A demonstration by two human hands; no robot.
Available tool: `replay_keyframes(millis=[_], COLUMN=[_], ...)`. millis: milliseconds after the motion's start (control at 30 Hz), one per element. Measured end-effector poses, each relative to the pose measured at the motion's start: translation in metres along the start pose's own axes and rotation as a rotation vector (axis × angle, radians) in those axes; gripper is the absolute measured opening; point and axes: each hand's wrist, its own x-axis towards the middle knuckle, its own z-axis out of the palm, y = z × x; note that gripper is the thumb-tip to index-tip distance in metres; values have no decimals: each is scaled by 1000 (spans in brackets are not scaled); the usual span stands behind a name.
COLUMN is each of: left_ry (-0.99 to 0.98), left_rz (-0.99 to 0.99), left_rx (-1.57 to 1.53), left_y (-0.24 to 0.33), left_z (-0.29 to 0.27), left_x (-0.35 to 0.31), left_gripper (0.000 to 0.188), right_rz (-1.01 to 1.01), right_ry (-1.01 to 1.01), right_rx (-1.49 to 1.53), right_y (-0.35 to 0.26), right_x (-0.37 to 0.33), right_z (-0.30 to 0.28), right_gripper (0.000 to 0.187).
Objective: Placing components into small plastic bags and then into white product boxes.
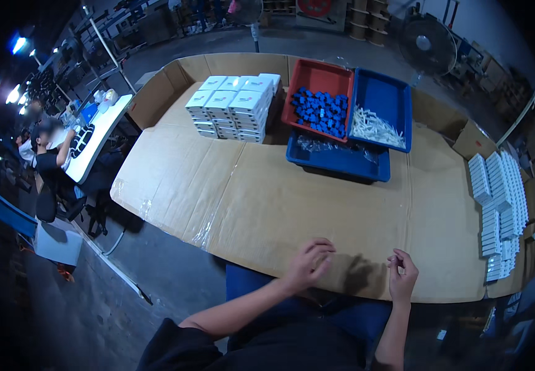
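Note:
My left hand (309, 266) hovers over the front edge of the cardboard-covered table (317, 213), its fingers loosely bent and apart, with nothing in it. To the right, my right hand (403, 275) is raised above the same edge. Its fingers are half curled, and I see no object between them. A dark shadow falls on the cardboard between the two hands. Beyond them stands a blue tray (338, 168) with clear plastic bags in it. A red tray (288, 117) of small blue parts (320, 111) and another blue tray (379, 86) of white pieces (374, 127) rest at its back.
White boxes (230, 102) are stacked at the back left of the table. More narrow white boxes (496, 204) stand in rows along the right edge. Cardboard walls (236, 63) border the far side. A person (54, 154) sits at a white table (97, 139) on the left.

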Motion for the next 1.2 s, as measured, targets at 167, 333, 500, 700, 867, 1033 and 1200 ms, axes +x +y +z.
replay_keyframes(millis=[167,333,500,700,867,1033,1200], left_ry=[21,-121,-70,-68,-115,-102,-101], left_rz=[34,75,130,81,7,-14,-9], left_rx=[294,654,686,663,648,616,633], left_y=[-47,-89,-108,-111,-106,-106,-110], left_z=[-135,-226,-234,-235,-240,-243,-240], left_x=[16,23,22,30,37,35,37], left_gripper=[28,34,40,45,46,45,46], right_rz=[86,-8,-198,-1,19,-52,14], right_ry=[-18,-201,-343,-618,-563,-638,-759], right_rx=[80,171,183,129,-254,-487,-548], right_y=[-47,-118,-188,-249,-259,-244,-230], right_x=[58,160,284,446,520,522,534], right_z=[21,86,183,328,437,498,509], right_gripper=[2,20,22,44,62,68,77])
